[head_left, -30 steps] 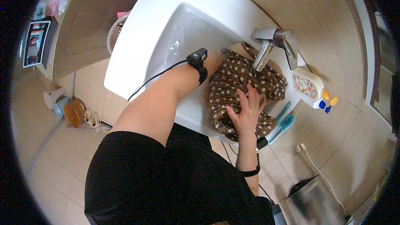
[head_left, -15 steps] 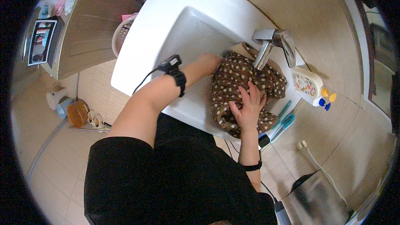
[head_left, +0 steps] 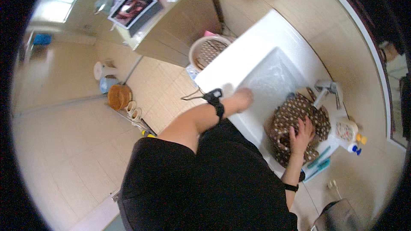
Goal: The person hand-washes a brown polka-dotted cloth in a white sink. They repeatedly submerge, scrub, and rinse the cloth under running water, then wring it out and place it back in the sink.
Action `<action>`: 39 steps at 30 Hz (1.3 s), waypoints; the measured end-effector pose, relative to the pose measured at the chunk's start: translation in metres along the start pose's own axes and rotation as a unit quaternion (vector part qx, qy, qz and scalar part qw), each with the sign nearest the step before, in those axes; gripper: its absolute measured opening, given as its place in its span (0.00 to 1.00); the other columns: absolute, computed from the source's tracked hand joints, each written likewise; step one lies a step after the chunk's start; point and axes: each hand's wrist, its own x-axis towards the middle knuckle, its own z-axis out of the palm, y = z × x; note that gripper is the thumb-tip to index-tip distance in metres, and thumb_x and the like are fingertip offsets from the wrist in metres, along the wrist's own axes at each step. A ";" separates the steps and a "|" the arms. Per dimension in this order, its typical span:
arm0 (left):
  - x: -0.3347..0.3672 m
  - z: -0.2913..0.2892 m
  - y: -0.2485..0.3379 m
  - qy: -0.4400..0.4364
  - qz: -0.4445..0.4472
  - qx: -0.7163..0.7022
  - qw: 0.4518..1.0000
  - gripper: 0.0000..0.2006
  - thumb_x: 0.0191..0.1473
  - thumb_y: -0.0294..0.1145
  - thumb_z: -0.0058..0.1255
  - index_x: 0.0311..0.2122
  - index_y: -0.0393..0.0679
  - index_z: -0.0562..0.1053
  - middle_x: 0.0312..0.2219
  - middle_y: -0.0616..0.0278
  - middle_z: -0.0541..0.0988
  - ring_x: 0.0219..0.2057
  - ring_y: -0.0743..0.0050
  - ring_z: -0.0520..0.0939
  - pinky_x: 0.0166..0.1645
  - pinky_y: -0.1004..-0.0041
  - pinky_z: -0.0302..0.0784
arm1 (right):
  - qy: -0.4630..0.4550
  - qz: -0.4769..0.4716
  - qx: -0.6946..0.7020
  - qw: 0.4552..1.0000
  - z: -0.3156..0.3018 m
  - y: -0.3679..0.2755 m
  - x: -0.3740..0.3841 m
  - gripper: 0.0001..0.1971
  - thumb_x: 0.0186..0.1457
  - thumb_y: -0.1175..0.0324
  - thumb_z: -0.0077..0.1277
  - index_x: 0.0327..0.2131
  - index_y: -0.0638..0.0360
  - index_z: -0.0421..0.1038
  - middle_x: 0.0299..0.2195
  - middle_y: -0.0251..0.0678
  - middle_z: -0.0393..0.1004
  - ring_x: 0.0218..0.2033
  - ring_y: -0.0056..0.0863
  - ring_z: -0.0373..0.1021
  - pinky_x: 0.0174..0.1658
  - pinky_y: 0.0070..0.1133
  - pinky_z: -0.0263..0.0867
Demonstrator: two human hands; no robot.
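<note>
Brown fabric with white polka dots [head_left: 284, 124] lies bunched and wet-looking in the right part of the white sink [head_left: 257, 55], below the chrome faucet [head_left: 327, 90]. My right hand [head_left: 303, 137] rests on this cloth with its fingers spread. Above the sink's near left side is my left hand [head_left: 244, 99], away from the cloth. It looks rounded and blurred, and its fingers cannot be made out. Shallow water seems to stand in the basin. A black strap with a small device [head_left: 214, 98] sits on my left wrist, and a black band [head_left: 291, 187] on my right.
A pale basin [head_left: 195, 55] holding dotted fabric stands left of the sink, beside a cabinet [head_left: 180, 30] bearing a tablet [head_left: 132, 7]. Bottles [head_left: 346, 131] with yellow and blue caps and turquoise brushes [head_left: 319, 164] are at the sink's right. A brown round container [head_left: 119, 97] is farther left.
My left hand has left the cloth and moved left toward the sink's near rim. My right hand stays on the cloth. The view has swung left, showing more of the room.
</note>
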 end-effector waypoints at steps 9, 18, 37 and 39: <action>-0.003 0.017 0.001 -0.025 -0.030 0.024 0.999 0.11 0.41 0.28 0.54 0.34 0.41 0.78 0.41 0.57 0.76 0.50 0.58 0.70 0.61 0.65 0.59 | 0.044 -0.039 -0.016 0.998 0.009 0.007 -0.003 0.23 0.53 0.51 0.50 0.52 0.45 0.66 0.62 0.32 0.55 0.63 0.38 0.51 0.61 0.52 0.41; 0.002 0.006 0.007 -0.079 -0.090 0.025 0.993 0.09 0.41 0.27 0.54 0.32 0.41 0.79 0.40 0.56 0.76 0.50 0.60 0.71 0.60 0.67 0.60 | 0.049 -0.053 -0.018 0.997 0.015 0.011 -0.002 0.24 0.53 0.51 0.51 0.53 0.44 0.66 0.63 0.32 0.55 0.64 0.38 0.50 0.60 0.53 0.42; 0.003 -0.012 0.012 -0.128 -0.111 0.019 0.985 0.12 0.37 0.25 0.58 0.33 0.42 0.79 0.41 0.55 0.77 0.51 0.61 0.71 0.60 0.67 0.60 | 0.047 -0.044 -0.019 0.998 0.010 0.000 -0.004 0.20 0.55 0.54 0.50 0.51 0.45 0.68 0.61 0.32 0.57 0.63 0.37 0.51 0.62 0.48 0.41; 0.003 -0.012 0.012 -0.120 -0.106 0.020 0.987 0.12 0.37 0.25 0.58 0.32 0.43 0.79 0.41 0.56 0.77 0.51 0.62 0.71 0.60 0.68 0.60 | 0.049 -0.047 -0.019 0.997 0.009 -0.001 -0.004 0.20 0.55 0.54 0.50 0.51 0.46 0.68 0.61 0.32 0.57 0.63 0.37 0.51 0.62 0.48 0.42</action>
